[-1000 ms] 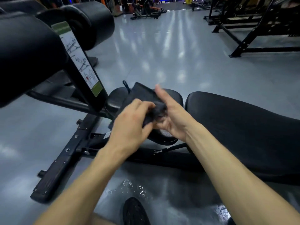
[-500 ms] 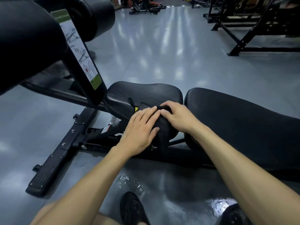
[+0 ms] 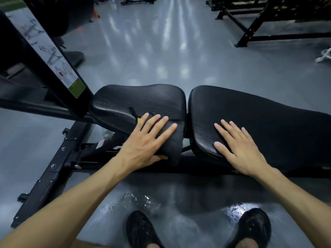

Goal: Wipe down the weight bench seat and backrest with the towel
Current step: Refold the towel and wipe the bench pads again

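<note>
head view: my two bare hands low on the black bench, centre of frame
left hand (image 3: 143, 142): fingers spread flat, pressing the towel (image 3: 172, 138) onto the seat (image 3: 136, 99)
towel: dark, draped over the seat's near right edge
right hand (image 3: 240, 145): flat, fingers straight, resting on the backrest (image 3: 259, 111), centre right

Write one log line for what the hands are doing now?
left hand flat on towel on seat | right hand flat on backrest
</note>
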Demonstrator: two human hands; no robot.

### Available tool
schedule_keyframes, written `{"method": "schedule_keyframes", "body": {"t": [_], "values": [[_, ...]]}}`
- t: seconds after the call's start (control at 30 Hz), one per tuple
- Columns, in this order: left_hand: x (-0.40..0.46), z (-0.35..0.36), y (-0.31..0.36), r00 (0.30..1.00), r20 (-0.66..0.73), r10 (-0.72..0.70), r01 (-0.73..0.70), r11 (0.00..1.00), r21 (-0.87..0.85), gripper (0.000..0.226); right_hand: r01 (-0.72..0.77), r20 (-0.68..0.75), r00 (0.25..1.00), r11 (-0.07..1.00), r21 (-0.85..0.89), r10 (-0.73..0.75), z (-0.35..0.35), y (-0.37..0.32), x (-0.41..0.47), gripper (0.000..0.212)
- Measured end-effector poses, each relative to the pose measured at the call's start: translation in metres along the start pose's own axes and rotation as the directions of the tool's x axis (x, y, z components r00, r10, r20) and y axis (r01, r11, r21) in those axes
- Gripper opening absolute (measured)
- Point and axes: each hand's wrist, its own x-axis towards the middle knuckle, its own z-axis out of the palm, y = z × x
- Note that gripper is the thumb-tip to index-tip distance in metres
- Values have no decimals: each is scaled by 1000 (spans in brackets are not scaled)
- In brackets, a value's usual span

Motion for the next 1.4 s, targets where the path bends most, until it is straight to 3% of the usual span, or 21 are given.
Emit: {"method": "schedule_keyframes", "body": {"t": [0.13, 0.33, 0.43, 0.77, 0.87, 0.93, 1.07, 1.17, 1.23, 1.33, 1.4], "values": [[34, -2, 46, 996, 13, -88, 88, 996, -31, 104, 2, -5, 1000, 1000, 1, -2, 3, 3, 2, 73], [3, -7, 17, 999, -19, -40, 39, 998, -57, 94, 14, 2, 1000, 1000, 18, -14, 4, 5, -2, 73], [-15, -12, 5, 997, -23, -79, 78, 996, -45, 96, 3, -19, 1000, 1000, -7, -3, 6, 5, -1, 72], [45, -11, 62, 988, 70, -140, 138, 990, 22, 98, 0, -29, 1000, 1000, -13, 0, 8, 7, -1, 75], [39, -16, 63, 988, 64, -141, 143, 989, -36, 91, 0, -30, 1000, 1000, -9, -1, 8, 7, -4, 75], [35, -22, 61, 987, 14, -163, 162, 967, -197, 82, -1, -27, 1000, 1000, -3, 1, 7, 7, -5, 75], [14, -39, 68, 946, 63, -319, 285, 717, -636, 77, -3, -33, 999, 1000, 10, 3, 7, 8, -7, 75], [-1, -41, 106, 887, 46, -459, 346, 596, -725, 82, -3, -32, 999, 999, 33, 4, 6, 9, -8, 74], [-1, -39, 139, 810, 80, -581, 416, 472, -777, 80, 0, -20, 1000, 996, 84, 1, 5, 9, -11, 76], [15, -28, 173, 667, 260, -698, 475, 130, -870, 73, -14, 17, 1000, 960, 281, 10, -3, 12, -25, 71], [27, -26, 184, 538, 449, -713, 431, -225, -874, 62, -48, 64, 998, 921, 386, 25, -12, 20, -41, 62]]}}
